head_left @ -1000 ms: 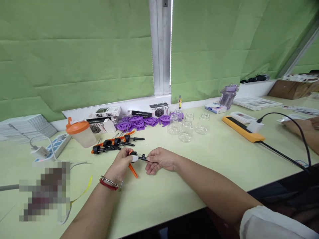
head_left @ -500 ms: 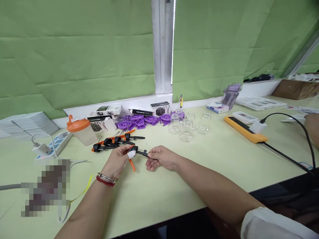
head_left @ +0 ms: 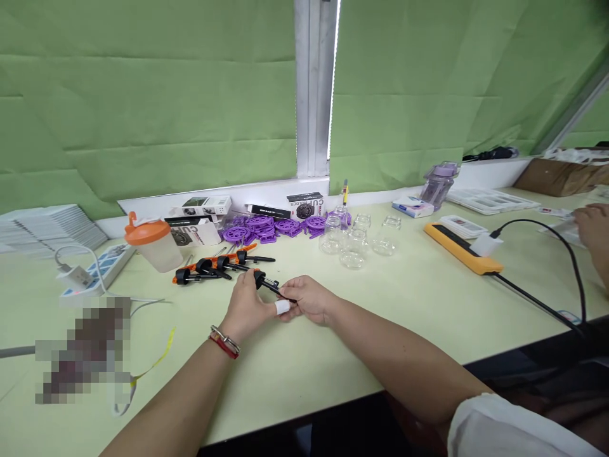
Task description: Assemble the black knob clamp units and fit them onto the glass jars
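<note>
My left hand [head_left: 250, 304], with a white wrap on its thumb, curls its fingers round the capped end of a black rod-shaped part [head_left: 271, 285]. Its thumb stretches towards my right hand. My right hand [head_left: 307, 297] pinches the thin free end of the same part; the tip is partly hidden by the fingers. The part is held just above the table. Behind my left hand lie several similar black parts [head_left: 219, 265] with round caps, rods and orange pieces. To the right of these stand several clear glass vessels [head_left: 352, 257].
Purple plastic pieces [head_left: 259, 230] are heaped by the wall beside printed boxes [head_left: 193, 232]. An orange-lidded cup [head_left: 155, 244] and a white power strip [head_left: 107, 266] stand left. Right are an orange power strip [head_left: 459, 247], a purple bottle [head_left: 438, 184] and another person's hand [head_left: 594, 231].
My left hand has shifted its hold: its thumb has moved from the cap towards the right hand, and the orange arm below is now hidden. The right hand keeps its pinch.
</note>
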The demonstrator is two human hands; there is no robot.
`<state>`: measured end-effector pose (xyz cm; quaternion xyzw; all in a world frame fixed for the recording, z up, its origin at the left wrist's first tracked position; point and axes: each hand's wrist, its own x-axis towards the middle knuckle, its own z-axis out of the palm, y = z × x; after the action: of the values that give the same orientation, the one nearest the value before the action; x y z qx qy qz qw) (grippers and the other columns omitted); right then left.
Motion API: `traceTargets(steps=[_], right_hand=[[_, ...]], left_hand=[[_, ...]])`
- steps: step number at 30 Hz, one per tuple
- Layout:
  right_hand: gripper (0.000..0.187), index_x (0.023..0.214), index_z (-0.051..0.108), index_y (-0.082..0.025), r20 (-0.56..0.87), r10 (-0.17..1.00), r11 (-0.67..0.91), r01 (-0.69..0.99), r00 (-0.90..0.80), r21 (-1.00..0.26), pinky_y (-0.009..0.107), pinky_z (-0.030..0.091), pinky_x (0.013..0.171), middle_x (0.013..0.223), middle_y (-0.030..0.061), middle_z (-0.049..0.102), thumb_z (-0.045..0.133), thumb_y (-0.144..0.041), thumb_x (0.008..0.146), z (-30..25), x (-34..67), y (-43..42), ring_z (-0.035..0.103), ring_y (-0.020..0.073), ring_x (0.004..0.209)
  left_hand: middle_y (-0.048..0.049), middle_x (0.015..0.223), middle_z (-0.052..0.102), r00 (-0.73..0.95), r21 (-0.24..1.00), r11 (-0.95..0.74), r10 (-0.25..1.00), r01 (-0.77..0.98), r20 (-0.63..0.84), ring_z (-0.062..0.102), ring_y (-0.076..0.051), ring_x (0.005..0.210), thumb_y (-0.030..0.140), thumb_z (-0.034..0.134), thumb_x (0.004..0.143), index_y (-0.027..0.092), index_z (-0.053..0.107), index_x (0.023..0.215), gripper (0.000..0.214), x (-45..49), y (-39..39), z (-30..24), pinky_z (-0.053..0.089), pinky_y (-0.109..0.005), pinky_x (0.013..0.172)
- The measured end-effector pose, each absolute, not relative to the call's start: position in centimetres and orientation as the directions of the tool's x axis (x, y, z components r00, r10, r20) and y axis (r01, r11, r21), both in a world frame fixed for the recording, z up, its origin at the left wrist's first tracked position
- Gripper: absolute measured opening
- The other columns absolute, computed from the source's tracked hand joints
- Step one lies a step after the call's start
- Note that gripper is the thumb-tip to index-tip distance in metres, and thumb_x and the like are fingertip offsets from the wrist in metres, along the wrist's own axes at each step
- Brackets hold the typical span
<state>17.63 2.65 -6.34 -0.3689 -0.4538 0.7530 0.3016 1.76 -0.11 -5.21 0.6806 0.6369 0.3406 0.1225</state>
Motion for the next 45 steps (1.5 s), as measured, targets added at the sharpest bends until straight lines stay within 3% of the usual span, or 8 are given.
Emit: traceTargets(steps=[4, 9, 16, 23, 32, 36, 41, 45], right_hand=[[0.013, 0.068, 0.059, -0.011, -0.303, 0.832, -0.404, -0.133, -0.464, -0.905, 0.027, 0.051, 0.051, 0.056, 0.0015, 0.062, 0.060, -0.015, 0.081, -6.5, 17.1, 2.6, 0.057, 0.0115, 0.046], [0.014, 0.066, 0.059, -0.011, -0.277, 0.840, -0.388, -0.159, -0.466, -0.908, 0.023, 0.046, 0.049, 0.054, 0.0017, 0.061, 0.057, -0.012, 0.080, -6.5, 16.9, 2.5, 0.055, 0.0106, 0.046], [0.014, 0.064, 0.058, -0.013, -0.280, 0.816, -0.381, -0.105, -0.505, -0.919, 0.031, 0.051, 0.054, 0.054, 0.0004, 0.060, 0.058, -0.014, 0.079, -6.1, 17.1, 2.1, 0.056, 0.0134, 0.046], [0.016, 0.064, 0.058, -0.013, -0.318, 0.822, -0.422, -0.129, -0.473, -0.897, 0.027, 0.045, 0.050, 0.053, 0.0003, 0.059, 0.056, -0.014, 0.080, -6.6, 16.7, 2.3, 0.054, 0.0118, 0.045], [0.017, 0.059, 0.058, -0.012, -0.318, 0.820, -0.428, -0.142, -0.475, -0.892, 0.024, 0.044, 0.049, 0.052, 0.0002, 0.058, 0.060, -0.014, 0.076, -6.6, 16.6, 2.3, 0.053, 0.0104, 0.046], [0.018, 0.060, 0.057, -0.013, -0.309, 0.790, -0.421, -0.103, -0.530, -0.901, 0.031, 0.051, 0.051, 0.054, 0.0006, 0.058, 0.062, -0.018, 0.076, -6.3, 16.9, 2.1, 0.054, 0.0123, 0.046], [0.023, 0.075, 0.060, -0.012, -0.250, 0.742, -0.408, -0.124, -0.622, -0.904, 0.035, 0.054, 0.059, 0.062, 0.0041, 0.062, 0.057, -0.032, 0.084, -6.1, 17.1, 2.2, 0.062, 0.0159, 0.056], [0.032, 0.087, 0.059, -0.014, -0.116, 0.848, -0.145, -0.016, -0.517, -0.989, 0.033, 0.051, 0.061, 0.073, 0.0068, 0.065, 0.045, -0.043, 0.091, -7.2, 17.8, 3.9, 0.063, 0.0164, 0.061]], left_hand=[[-0.0184, 0.119, 0.048, -0.085, 0.550, -0.086, 0.956, 0.831, 0.279, 0.046, -0.035, 0.116, 0.061, 0.076, 0.041, 0.008, 0.042, 0.122, 0.103, 2.5, -0.3, -5.6, 0.041, -0.045, 0.096], [-0.0244, 0.132, 0.035, -0.089, 0.496, -0.085, 0.944, 0.864, 0.318, 0.034, -0.038, 0.128, 0.062, 0.075, 0.041, 0.002, 0.028, 0.133, 0.120, 2.8, -0.2, -6.4, 0.035, -0.047, 0.103], [-0.0222, 0.128, 0.041, -0.094, 0.452, -0.067, 0.941, 0.890, 0.326, 0.039, -0.039, 0.124, 0.057, 0.074, 0.046, 0.005, 0.024, 0.138, 0.116, 3.4, -0.7, -6.1, 0.038, -0.049, 0.097], [-0.0185, 0.122, 0.051, -0.058, 0.421, -0.094, 0.941, 0.902, 0.334, 0.051, -0.033, 0.111, 0.044, 0.071, 0.055, 0.007, 0.032, 0.135, 0.096, 4.0, -1.1, -5.7, 0.042, -0.042, 0.091], [-0.0189, 0.119, 0.056, -0.049, 0.428, -0.069, 0.964, 0.901, 0.260, 0.055, -0.033, 0.107, 0.053, 0.071, 0.055, 0.007, 0.032, 0.137, 0.102, 3.8, -0.9, -6.0, 0.044, -0.040, 0.086], [-0.0144, 0.108, 0.062, -0.052, 0.469, -0.057, 0.975, 0.882, 0.215, 0.060, -0.031, 0.096, 0.050, 0.073, 0.054, 0.012, 0.032, 0.138, 0.101, 3.6, -1.0, -5.7, 0.045, -0.037, 0.077], [-0.0092, 0.104, 0.062, -0.018, 0.608, -0.105, 0.981, 0.787, 0.192, 0.062, -0.027, 0.086, 0.049, 0.073, 0.056, 0.020, 0.031, 0.136, 0.095, 2.6, -0.8, -4.6, 0.045, -0.035, 0.071], [-0.0050, 0.096, 0.060, 0.020, 0.868, -0.103, 0.994, 0.485, 0.106, 0.061, -0.022, 0.084, 0.043, 0.071, 0.060, 0.022, 0.039, 0.124, 0.074, 1.0, -0.8, -3.5, 0.044, -0.031, 0.068]])
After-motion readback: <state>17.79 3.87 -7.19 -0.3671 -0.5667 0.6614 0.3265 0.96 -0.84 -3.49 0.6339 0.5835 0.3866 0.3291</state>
